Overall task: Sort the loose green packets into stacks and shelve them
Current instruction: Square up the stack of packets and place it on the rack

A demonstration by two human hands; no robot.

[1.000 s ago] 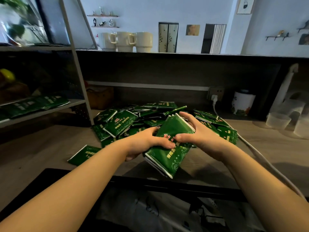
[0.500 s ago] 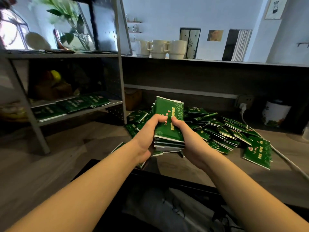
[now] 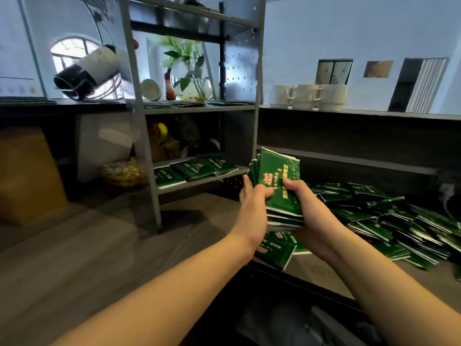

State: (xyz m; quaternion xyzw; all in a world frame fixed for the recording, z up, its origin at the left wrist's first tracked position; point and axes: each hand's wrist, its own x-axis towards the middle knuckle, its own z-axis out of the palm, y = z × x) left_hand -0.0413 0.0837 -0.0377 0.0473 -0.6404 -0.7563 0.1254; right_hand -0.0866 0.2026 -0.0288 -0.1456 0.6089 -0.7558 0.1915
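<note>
Green packets in a squared stack (image 3: 279, 188) are held between both hands, the left hand (image 3: 252, 201) and right hand (image 3: 303, 198) curled around its sides, just right of the metal shelf rack (image 3: 147, 151). Several stacks (image 3: 197, 168) already lie on its lower shelf; a large loose pile (image 3: 389, 216) remains on the counter at right. The rack's right upright (image 3: 258, 96) stands between stack and shelf.

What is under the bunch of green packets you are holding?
Under the held stack, more green packets lie loose on the wooden counter. The left hand, right hand and the stack itself cover part of them, so how many lie there cannot be seen.
</note>
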